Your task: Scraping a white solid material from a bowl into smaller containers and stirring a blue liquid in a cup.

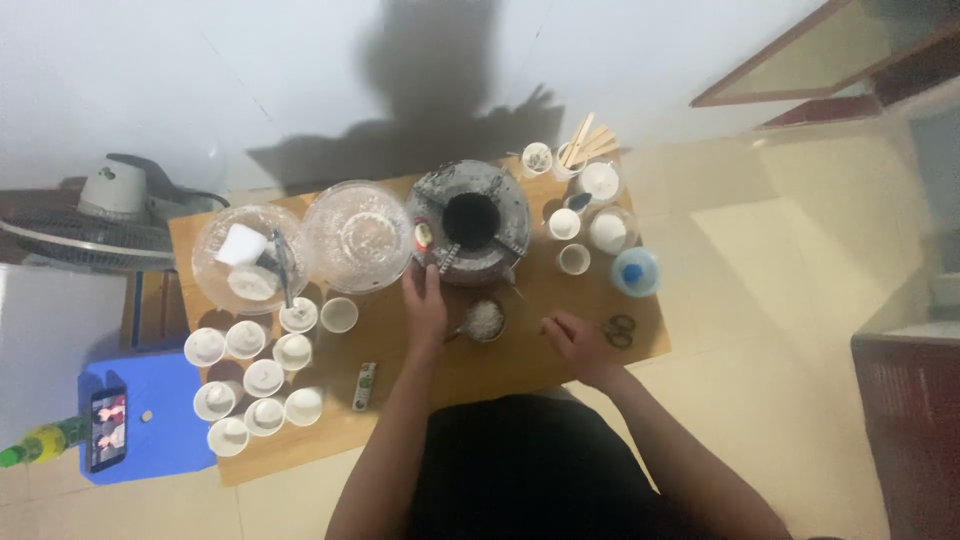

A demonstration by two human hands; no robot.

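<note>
Left hand (424, 300) reaching to the front rim of a round grey stove (470, 222) at the desk's (450, 375) far middle, grip unclear, right hand (572, 340) loosely curled, empty, resting beside scissors (620, 330).

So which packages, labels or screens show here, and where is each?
Phone: flat on the blue stool at lower left, dark slab, screen lit with a reddish picture.
Small tube: on the wooden board beside the white cups, pale with green label.
Bottle: far left edge, yellow-green, lying down.
</note>
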